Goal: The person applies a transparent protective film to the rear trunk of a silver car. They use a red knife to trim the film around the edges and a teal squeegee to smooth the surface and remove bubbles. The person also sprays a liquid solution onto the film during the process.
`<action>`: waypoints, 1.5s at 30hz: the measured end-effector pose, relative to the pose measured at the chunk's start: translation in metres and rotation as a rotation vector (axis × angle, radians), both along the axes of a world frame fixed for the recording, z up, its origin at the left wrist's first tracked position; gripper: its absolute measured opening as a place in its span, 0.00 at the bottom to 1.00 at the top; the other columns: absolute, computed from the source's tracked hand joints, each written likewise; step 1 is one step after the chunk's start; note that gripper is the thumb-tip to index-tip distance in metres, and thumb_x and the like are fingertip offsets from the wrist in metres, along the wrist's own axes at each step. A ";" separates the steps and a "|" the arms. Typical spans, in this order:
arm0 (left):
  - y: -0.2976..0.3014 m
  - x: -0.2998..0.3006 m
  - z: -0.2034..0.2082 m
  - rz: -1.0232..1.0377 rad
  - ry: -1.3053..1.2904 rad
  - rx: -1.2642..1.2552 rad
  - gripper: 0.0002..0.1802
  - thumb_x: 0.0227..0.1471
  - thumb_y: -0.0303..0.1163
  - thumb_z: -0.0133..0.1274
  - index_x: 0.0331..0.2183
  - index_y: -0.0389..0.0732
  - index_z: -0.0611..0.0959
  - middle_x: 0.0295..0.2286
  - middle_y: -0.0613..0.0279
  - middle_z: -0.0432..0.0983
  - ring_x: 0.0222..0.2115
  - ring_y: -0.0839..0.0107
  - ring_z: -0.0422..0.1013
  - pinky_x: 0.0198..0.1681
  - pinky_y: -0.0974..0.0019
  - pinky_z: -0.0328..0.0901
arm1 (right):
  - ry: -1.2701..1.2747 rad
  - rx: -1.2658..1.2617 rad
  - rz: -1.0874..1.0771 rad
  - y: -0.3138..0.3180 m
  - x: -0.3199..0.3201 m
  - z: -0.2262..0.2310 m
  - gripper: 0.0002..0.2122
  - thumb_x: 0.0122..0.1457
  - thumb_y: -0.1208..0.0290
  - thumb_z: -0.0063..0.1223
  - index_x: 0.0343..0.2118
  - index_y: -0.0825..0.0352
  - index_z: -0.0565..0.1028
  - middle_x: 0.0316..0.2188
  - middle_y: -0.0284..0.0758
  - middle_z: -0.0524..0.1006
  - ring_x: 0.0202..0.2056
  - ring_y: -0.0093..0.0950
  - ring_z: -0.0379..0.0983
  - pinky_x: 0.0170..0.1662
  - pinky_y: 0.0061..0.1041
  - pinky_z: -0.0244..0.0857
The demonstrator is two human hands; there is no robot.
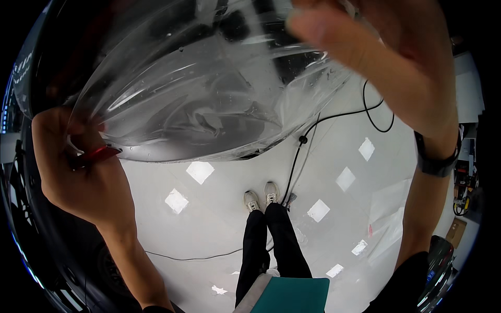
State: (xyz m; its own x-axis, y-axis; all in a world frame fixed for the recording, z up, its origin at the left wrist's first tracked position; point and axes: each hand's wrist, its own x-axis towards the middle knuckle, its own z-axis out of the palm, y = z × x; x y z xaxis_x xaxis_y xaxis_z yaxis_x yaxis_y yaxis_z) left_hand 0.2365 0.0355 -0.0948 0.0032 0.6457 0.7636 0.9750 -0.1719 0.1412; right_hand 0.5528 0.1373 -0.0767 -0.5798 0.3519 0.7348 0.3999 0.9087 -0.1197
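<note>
Extending rightward from dark car flank (62, 229): clear film (209, 88), long axis crosswise. Left hand (78, 177) is nearer flank, fingers pinch film edge beside red tool (100, 155); right hand (394, 68) lies farther, blurred, finger closure cannot be told.

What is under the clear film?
Through the film, a curved, shiny surface shows, grey low down and darker above. Folds and glare hide its finer details, and the right hand covers whatever lies behind it.
</note>
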 end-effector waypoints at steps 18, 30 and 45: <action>0.020 -0.012 -0.020 -0.205 0.096 0.102 0.12 0.54 0.23 0.66 0.32 0.38 0.77 0.21 0.71 0.70 0.19 0.87 0.62 0.22 0.84 0.53 | 0.106 0.251 0.083 0.035 -0.054 -0.019 0.10 0.47 0.80 0.61 0.28 0.65 0.68 0.22 0.34 0.71 0.24 0.37 0.69 0.26 0.32 0.62; 0.030 -0.012 -0.040 -0.150 -0.006 0.259 0.20 0.43 0.25 0.74 0.27 0.40 0.74 0.19 0.70 0.67 0.19 0.81 0.59 0.23 0.79 0.56 | 0.032 0.297 -0.041 0.026 -0.048 -0.021 0.10 0.47 0.82 0.60 0.28 0.64 0.69 0.21 0.33 0.70 0.27 0.34 0.68 0.29 0.29 0.62; 0.030 -0.013 -0.028 -0.332 -0.085 0.204 0.31 0.36 0.29 0.80 0.24 0.42 0.66 0.18 0.68 0.59 0.18 0.80 0.52 0.19 0.78 0.48 | -0.023 0.393 0.074 0.023 -0.061 -0.008 0.15 0.39 0.73 0.71 0.23 0.63 0.71 0.20 0.30 0.70 0.21 0.30 0.63 0.22 0.28 0.57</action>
